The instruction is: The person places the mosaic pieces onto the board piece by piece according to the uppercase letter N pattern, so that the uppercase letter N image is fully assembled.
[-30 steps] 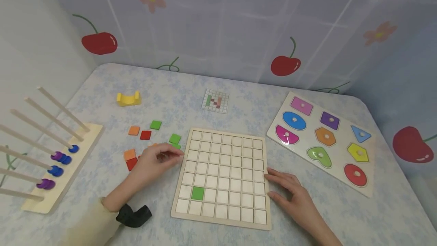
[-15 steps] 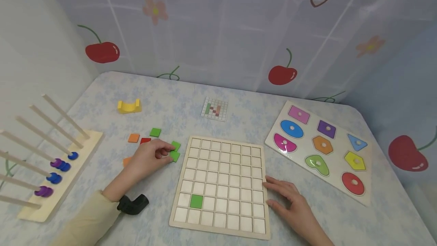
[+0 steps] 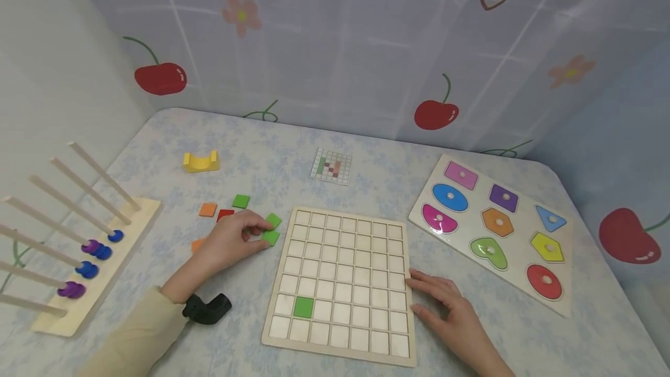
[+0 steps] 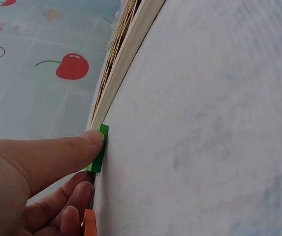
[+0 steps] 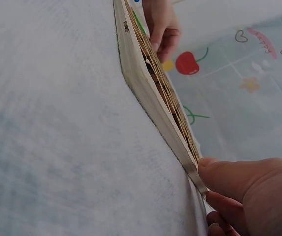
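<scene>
My left hand is at a small green square tile left of the wooden grid board, its thumb and index finger pinching the tile. In the left wrist view, the thumb lies against this green tile near the board's side. Another green tile lies just beyond the fingertips. One green tile sits in a board cell near the lower left. Resting along the board's right edge, my right hand touches it with relaxed fingers.
Orange and red tiles lie around the left hand, some partly hidden. A pattern card lies behind the board. A knobbed shape puzzle is on the right, a pegged bead rack on the left. A yellow block stands farther back.
My left hand has drawn back from the board's left edge to the green tiles and now has one between thumb and finger. The right hand stays at the board's edge.
</scene>
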The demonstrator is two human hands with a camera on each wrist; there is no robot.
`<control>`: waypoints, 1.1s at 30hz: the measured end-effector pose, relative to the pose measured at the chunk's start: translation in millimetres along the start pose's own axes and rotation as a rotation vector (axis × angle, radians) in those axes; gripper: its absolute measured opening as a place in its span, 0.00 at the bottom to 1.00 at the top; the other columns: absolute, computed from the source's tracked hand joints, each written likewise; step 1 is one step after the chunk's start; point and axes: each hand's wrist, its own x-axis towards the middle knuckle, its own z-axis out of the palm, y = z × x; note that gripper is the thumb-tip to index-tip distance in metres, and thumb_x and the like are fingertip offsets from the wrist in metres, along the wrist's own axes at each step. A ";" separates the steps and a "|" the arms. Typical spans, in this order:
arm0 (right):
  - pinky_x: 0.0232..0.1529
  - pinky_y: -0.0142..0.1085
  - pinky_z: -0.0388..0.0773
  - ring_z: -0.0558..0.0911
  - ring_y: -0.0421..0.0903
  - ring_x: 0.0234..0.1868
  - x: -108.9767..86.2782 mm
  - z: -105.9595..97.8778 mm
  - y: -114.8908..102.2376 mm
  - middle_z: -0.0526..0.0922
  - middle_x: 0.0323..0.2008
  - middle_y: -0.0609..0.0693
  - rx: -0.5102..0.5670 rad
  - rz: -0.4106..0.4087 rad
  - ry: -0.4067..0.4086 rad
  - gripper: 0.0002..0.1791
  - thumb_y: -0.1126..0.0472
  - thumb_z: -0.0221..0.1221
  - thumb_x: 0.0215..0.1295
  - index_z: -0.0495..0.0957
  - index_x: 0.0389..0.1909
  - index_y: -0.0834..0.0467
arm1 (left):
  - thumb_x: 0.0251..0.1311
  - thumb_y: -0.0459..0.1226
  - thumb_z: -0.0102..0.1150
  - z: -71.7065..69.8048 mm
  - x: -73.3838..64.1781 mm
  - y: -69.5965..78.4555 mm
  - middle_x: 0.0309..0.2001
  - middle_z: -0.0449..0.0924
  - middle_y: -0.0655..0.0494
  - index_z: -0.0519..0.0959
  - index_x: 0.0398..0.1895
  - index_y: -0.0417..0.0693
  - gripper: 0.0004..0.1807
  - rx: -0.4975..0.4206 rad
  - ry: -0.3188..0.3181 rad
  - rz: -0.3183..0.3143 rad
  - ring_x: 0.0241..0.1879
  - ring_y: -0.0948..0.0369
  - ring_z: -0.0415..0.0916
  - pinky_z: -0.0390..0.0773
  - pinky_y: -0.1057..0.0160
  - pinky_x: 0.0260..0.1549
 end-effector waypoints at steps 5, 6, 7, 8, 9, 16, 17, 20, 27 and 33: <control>0.52 0.18 0.60 0.67 0.40 0.55 0.1 -1.1 -0.1 0.73 0.58 0.43 0.015 -0.029 0.009 0.24 0.63 0.67 0.55 0.78 0.54 0.47 | 0.48 0.32 0.71 0.7 4.4 1.0 0.34 0.74 0.58 0.81 0.46 0.42 0.18 0.001 -0.009 0.024 0.32 0.60 0.69 0.73 0.63 0.29; 0.52 0.18 0.59 0.67 0.40 0.55 0.1 -1.3 0.2 0.73 0.58 0.43 0.016 -0.032 0.010 0.24 0.63 0.67 0.55 0.78 0.54 0.47 | 0.48 0.31 0.70 0.7 4.8 1.1 0.34 0.74 0.58 0.81 0.46 0.42 0.19 0.000 -0.012 0.028 0.32 0.60 0.68 0.72 0.63 0.28; 0.53 0.18 0.59 0.67 0.40 0.55 0.1 -1.2 0.7 0.73 0.58 0.43 0.015 -0.034 0.011 0.23 0.63 0.66 0.55 0.78 0.54 0.47 | 0.48 0.31 0.71 0.8 5.2 1.1 0.33 0.74 0.58 0.81 0.46 0.42 0.19 0.000 -0.012 0.031 0.32 0.60 0.68 0.72 0.63 0.28; 0.53 0.18 0.59 0.67 0.40 0.56 0.2 -1.1 1.0 0.73 0.58 0.43 0.016 -0.031 0.010 0.23 0.63 0.66 0.55 0.78 0.54 0.47 | 0.48 0.31 0.71 0.9 5.4 1.0 0.33 0.73 0.58 0.81 0.46 0.42 0.19 0.003 -0.012 0.032 0.31 0.60 0.68 0.72 0.63 0.28; 0.53 0.18 0.59 0.67 0.39 0.56 0.2 -1.1 1.5 0.73 0.58 0.42 0.013 -0.026 0.008 0.23 0.63 0.67 0.55 0.78 0.54 0.46 | 0.48 0.31 0.71 0.9 5.5 1.3 0.33 0.73 0.58 0.81 0.45 0.42 0.18 0.004 -0.012 0.032 0.31 0.60 0.68 0.72 0.63 0.28; 0.53 0.19 0.60 0.66 0.39 0.56 1.8 -1.0 4.0 0.72 0.58 0.40 0.012 0.000 -0.011 0.24 0.62 0.67 0.55 0.78 0.54 0.46 | 0.46 0.31 0.72 0.2 6.1 1.2 0.32 0.75 0.59 0.83 0.39 0.44 0.14 0.015 0.012 0.005 0.29 0.62 0.68 0.71 0.65 0.26; 0.53 0.19 0.60 0.66 0.39 0.57 2.0 -1.1 4.0 0.72 0.58 0.39 0.012 0.005 -0.014 0.24 0.61 0.67 0.55 0.78 0.54 0.45 | 0.46 0.31 0.72 0.0 6.1 1.4 0.31 0.74 0.59 0.83 0.39 0.43 0.14 0.019 0.013 0.005 0.29 0.62 0.68 0.71 0.65 0.25; 0.52 0.19 0.61 0.66 0.38 0.57 2.4 -1.2 3.9 0.72 0.58 0.38 0.008 0.010 -0.016 0.24 0.61 0.67 0.55 0.78 0.54 0.45 | 0.46 0.31 0.72 -0.4 6.2 2.3 0.30 0.74 0.59 0.84 0.38 0.43 0.14 0.034 0.017 0.006 0.27 0.62 0.67 0.70 0.65 0.24; 0.52 0.19 0.61 0.66 0.37 0.57 0.2 -0.9 3.7 0.72 0.58 0.37 -0.001 0.036 -0.022 0.23 0.59 0.67 0.56 0.78 0.54 0.44 | 0.46 0.31 0.72 2.2 1.4 4.0 0.31 0.73 0.60 0.81 0.37 0.47 0.13 0.033 0.013 -0.012 0.28 0.62 0.68 0.72 0.65 0.26; 0.53 0.22 0.64 0.66 0.37 0.57 -0.9 -0.4 3.1 0.71 0.59 0.35 -0.017 0.064 -0.041 0.23 0.56 0.67 0.56 0.78 0.54 0.43 | 0.46 0.30 0.71 3.9 -2.1 5.0 0.29 0.74 0.61 0.80 0.34 0.50 0.12 0.011 0.038 0.008 0.27 0.63 0.70 0.74 0.65 0.26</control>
